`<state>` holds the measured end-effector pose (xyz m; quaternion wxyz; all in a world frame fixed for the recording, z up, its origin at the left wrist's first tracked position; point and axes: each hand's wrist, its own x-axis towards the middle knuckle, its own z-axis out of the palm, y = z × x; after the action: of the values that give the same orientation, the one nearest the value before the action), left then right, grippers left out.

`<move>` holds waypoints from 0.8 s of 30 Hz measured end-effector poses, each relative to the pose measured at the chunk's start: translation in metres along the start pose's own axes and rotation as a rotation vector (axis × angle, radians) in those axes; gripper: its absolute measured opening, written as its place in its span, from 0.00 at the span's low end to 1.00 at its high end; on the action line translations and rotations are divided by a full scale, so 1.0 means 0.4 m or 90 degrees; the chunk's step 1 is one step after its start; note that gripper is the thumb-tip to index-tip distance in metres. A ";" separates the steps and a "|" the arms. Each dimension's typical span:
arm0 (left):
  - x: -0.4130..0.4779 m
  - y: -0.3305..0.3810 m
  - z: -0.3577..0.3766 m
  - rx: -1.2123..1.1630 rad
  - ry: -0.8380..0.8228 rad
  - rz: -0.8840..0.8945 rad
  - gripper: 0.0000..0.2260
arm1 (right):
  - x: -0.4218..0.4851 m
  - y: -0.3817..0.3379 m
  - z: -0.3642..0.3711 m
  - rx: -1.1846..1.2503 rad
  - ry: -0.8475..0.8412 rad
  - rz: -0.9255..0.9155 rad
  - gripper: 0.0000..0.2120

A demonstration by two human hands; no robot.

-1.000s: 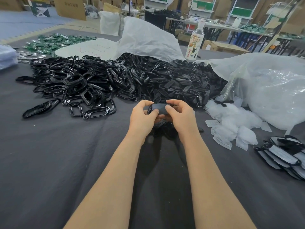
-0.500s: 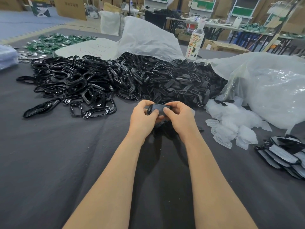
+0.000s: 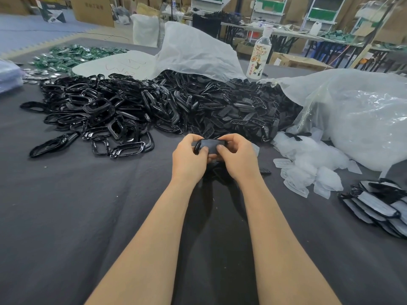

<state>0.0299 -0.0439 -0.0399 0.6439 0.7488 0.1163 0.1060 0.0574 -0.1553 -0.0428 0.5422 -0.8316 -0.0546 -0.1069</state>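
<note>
Left hand: the left hand (image 3: pixel 189 160) was curled around the left end of a small black plastic piece (image 3: pixel 211 144), with the thumb pressed on its near face.
Right hand: the right hand (image 3: pixel 239 159) gripped the right end of the same piece, thumb on the near face beside the left thumb and fingers wrapped behind it.
Held piece: it was dark, oblong and rounded at the ends. It was held between both hands above the dark grey cloth (image 3: pixel 66 216), just in front of the heaps.
Left heap: glossy black plastic frames (image 3: pixel 99 113) lay in a tangled pile, with a few loose ones at its near edge.
Middle heap: smaller black slotted pieces (image 3: pixel 237 111) spilled from under a white plastic sheet (image 3: pixel 196 51).
Behind the heaps: a printed bottle (image 3: pixel 261 56) stood upright, and green packets (image 3: pixel 72 56) lay at the far left.
Right side: a large clear plastic bag (image 3: pixel 356 119) sat there, with small clear pouches (image 3: pixel 308 170) scattered at its near edge.
Near right edge: black pieces with grey faces (image 3: pixel 378 205) lay in an overlapping stack.
Beside the right wrist: one small black part (image 3: pixel 265 171) lay alone on the cloth.
</note>
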 end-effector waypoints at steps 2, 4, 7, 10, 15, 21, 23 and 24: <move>0.002 0.000 -0.001 0.000 -0.008 0.000 0.13 | 0.000 0.001 -0.002 -0.004 0.005 -0.003 0.08; 0.003 0.000 -0.001 -0.003 -0.015 -0.005 0.12 | 0.000 0.003 -0.004 -0.002 0.008 0.007 0.08; 0.005 -0.002 0.000 -0.015 -0.013 -0.018 0.11 | 0.002 0.005 -0.007 0.010 -0.012 0.035 0.11; 0.006 -0.001 0.000 -0.020 -0.010 -0.025 0.08 | 0.004 0.004 -0.007 0.013 -0.024 0.049 0.11; 0.001 0.001 -0.003 -0.021 -0.017 0.000 0.09 | 0.000 -0.001 -0.007 0.032 -0.015 0.044 0.10; 0.004 0.002 -0.009 -0.037 -0.028 0.003 0.10 | 0.000 -0.003 -0.016 0.107 -0.038 0.076 0.08; 0.004 0.002 -0.009 -0.027 -0.032 0.000 0.09 | 0.000 -0.003 -0.018 0.144 -0.052 0.097 0.06; 0.004 0.003 -0.008 -0.032 -0.035 -0.004 0.09 | 0.001 -0.002 -0.019 0.149 -0.055 0.101 0.06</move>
<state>0.0305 -0.0406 -0.0384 0.6657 0.7346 0.0986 0.0862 0.0568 -0.1618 -0.0392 0.6391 -0.7685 -0.0239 -0.0203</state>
